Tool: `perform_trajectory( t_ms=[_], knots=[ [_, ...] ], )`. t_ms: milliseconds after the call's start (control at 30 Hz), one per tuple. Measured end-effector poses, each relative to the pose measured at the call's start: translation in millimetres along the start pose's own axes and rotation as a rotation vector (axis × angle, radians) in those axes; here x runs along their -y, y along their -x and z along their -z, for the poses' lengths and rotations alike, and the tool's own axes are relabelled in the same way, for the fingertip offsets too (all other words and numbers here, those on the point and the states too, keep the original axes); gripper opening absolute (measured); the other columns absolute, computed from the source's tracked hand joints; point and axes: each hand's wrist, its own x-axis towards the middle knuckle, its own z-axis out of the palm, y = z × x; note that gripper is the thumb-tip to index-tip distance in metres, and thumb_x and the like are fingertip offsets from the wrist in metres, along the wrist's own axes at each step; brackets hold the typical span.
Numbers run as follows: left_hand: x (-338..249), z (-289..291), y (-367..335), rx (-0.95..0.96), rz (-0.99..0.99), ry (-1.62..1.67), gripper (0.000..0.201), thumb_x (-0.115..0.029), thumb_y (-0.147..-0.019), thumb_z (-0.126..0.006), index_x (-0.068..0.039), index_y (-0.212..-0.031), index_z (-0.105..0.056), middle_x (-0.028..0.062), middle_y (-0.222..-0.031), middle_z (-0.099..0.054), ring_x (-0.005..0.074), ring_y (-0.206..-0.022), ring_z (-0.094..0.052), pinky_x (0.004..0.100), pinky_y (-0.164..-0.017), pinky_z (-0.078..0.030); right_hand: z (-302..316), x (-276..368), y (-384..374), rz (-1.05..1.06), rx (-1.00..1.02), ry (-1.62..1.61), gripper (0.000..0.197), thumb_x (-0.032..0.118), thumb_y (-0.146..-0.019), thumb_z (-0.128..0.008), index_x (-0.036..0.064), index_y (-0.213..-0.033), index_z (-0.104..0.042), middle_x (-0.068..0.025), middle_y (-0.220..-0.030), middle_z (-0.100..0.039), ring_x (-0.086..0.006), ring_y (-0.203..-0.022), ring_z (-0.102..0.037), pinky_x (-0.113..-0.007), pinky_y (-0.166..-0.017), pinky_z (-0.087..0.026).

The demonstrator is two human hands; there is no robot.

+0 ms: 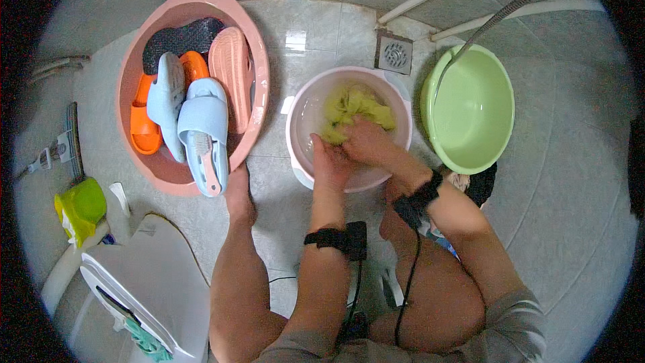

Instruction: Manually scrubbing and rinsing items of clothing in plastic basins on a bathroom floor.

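The scene is viewed by one wide fisheye camera worn on the person's head, faced steeply down toward the grey tiled floor [322, 27]. The pale pink round plastic basin [349, 70] is framed near the centre, close below, between the peach-pink oval plastic tub [261, 87] at left and the light green round plastic basin [480, 107] at right. Straight edges are bent toward the rim.

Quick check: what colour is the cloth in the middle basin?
The cloth is yellow-green; it shows best in the head view.

Black wrist straps [327, 238], black cables [418, 257]
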Motion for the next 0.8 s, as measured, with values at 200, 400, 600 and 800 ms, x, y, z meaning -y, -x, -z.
perform_trajectory(
  t_ms=[200,400,600,800],
  knots=[
    [-18.4,-22.9,16.0,-0.020,-0.017,0.030,0.073,-0.063,-0.085,-0.031,-0.003,-0.125,-0.043,0.0161,-0.118,-0.052,0.0307,-0.106,-0.051,0.0416,-0.090,-0.042,59.9,58.6,78.9,0.305,-0.170,-0.061,0.032,0.029,-0.068,-0.065,0.0069,-0.090,-0.060,-0.0201,-0.086,-0.055,-0.0363,-0.077,-0.056,-0.046,-0.069,-0.044],
    [-4.3,-18.0,-2.3,0.125,-0.092,0.030,0.052,-0.043,-0.090,-0.043,-0.002,-0.121,-0.046,0.0159,-0.112,-0.054,0.0284,-0.101,-0.054,0.0387,-0.085,-0.046,53.2,48.0,80.5,0.398,-0.233,-0.321,0.034,0.034,-0.069,-0.065,0.0050,-0.086,-0.060,-0.0198,-0.079,-0.056,-0.0389,-0.076,-0.056,-0.045,-0.068,-0.045],
    [-0.1,-38.4,0.1,-0.183,-0.202,-0.135,0.048,-0.037,-0.092,-0.041,-0.003,-0.126,-0.040,0.0163,-0.113,-0.053,0.0276,-0.100,-0.054,0.0373,-0.084,-0.047,32.4,15.5,32.4,0.005,-0.180,-0.379,0.036,0.037,-0.078,-0.058,0.0017,-0.086,-0.059,-0.0240,-0.084,-0.059,-0.0388,-0.079,-0.057,-0.047,-0.069,-0.045],
    [-13.8,-41.1,-4.4,-0.262,-0.317,-0.263,0.054,-0.043,-0.092,-0.039,-0.004,-0.129,-0.035,0.0139,-0.123,-0.047,0.0285,-0.111,-0.047,0.0401,-0.093,-0.040,18.7,-19.3,20.7,-0.144,-0.216,-0.288,0.039,0.033,-0.079,-0.056,0.0027,-0.103,-0.057,-0.0237,-0.092,-0.060,-0.0381,-0.084,-0.058,-0.047,-0.077,-0.044]
  ],
)
